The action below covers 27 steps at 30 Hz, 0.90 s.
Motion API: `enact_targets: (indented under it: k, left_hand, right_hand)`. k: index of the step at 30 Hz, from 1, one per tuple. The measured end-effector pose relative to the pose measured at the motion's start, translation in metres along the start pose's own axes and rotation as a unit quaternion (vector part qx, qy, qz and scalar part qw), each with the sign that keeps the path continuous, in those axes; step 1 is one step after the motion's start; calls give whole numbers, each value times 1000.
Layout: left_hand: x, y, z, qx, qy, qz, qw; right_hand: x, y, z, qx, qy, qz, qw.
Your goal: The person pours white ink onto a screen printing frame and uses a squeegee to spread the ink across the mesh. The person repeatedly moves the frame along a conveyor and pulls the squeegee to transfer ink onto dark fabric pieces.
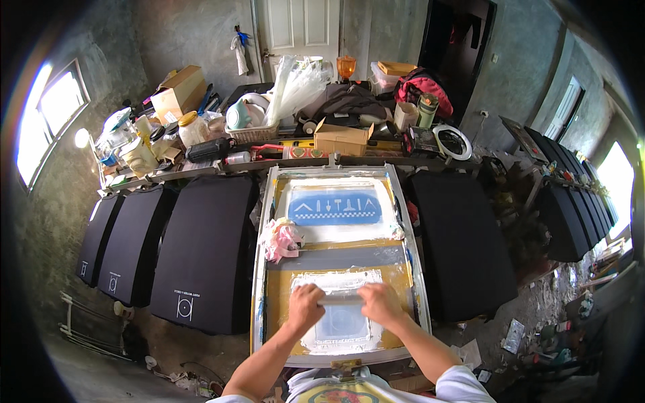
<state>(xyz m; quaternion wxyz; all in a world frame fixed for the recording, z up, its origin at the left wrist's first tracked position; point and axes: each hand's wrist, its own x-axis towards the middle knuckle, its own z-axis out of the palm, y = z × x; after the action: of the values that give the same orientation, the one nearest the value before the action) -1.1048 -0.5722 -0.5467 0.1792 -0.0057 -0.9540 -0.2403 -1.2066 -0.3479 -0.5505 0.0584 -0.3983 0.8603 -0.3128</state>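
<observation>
My left hand (307,309) and my right hand (381,304) are closed around the two ends of a squeegee (341,297), which spans crosswise between them. It is over the near part of a screen printing frame (422,295), above a pale stencil panel (342,324) bordered by smeared white. The squeegee's lower edge is too small to make out. Farther up the same screen lies a blue stencil panel (336,206) with white shapes and a checkered strip. A crumpled pink and white rag (282,240) rests by the frame's left rail.
Black fabric-covered boards stand left (205,255) and right (460,245) of the screen. Behind it, a cluttered bench holds a cardboard box (180,95), an open small carton (341,139), clear plastic bags (302,91) and a white ring (454,142). Litter (514,336) covers the floor at right.
</observation>
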Motion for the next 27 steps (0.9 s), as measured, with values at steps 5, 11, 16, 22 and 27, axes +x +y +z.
enact_targets:
  k: [5,11,16,22,27]
  left_hand:
    - [18,-25,29,13,26,-23,999]
    - [-55,-17,34,2,24,5,1000]
    - [-124,24,2,-62,-41,13,997]
    - [-54,-7,18,-23,14,60,998]
    - [8,-44,48,25,47,52,997]
  right_hand:
    - [32,21,21,-36,42,3,998]
    - [-34,0,48,-29,43,8,999]
    - [-110,-39,40,33,-3,22,999]
    - [-48,-7,27,-25,46,-19,998]
    - [25,30,35,-51,72,16,996]
